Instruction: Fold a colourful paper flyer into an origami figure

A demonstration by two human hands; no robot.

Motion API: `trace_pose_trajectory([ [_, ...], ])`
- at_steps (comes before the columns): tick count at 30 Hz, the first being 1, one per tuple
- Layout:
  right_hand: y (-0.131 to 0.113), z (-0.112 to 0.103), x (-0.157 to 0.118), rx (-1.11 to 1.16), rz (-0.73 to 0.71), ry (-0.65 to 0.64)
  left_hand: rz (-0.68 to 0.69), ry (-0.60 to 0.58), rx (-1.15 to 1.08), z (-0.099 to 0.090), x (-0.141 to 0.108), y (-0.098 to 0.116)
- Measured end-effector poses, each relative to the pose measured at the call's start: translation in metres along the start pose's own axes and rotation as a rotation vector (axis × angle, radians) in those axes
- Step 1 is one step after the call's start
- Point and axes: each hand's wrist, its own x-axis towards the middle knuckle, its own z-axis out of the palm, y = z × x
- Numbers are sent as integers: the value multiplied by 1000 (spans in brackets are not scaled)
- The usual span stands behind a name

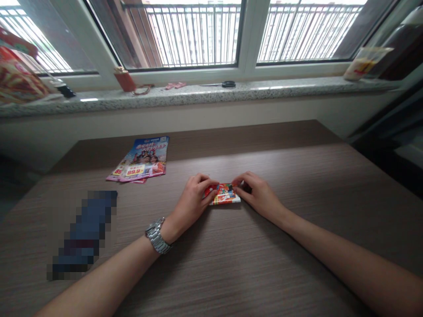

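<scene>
Evidently two-handed paper work: folded printed paper (226,199) low on the tabletop (264,273), between the hands. Left hand (192,197) pinches its left end, thumb nearer the wearer; right hand (261,193) pinches the upper right corner. Best handling, I judge: matched, light pressure, edges lined up, sheet braced against the wood-grain surface so nothing skews.
</scene>
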Motion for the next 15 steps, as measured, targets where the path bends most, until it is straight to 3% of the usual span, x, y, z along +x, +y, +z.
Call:
trace_pose_trajectory([
  [15, 1, 0, 0, -15, 11, -6, -3, -5, -27, -2, 1, 1],
])
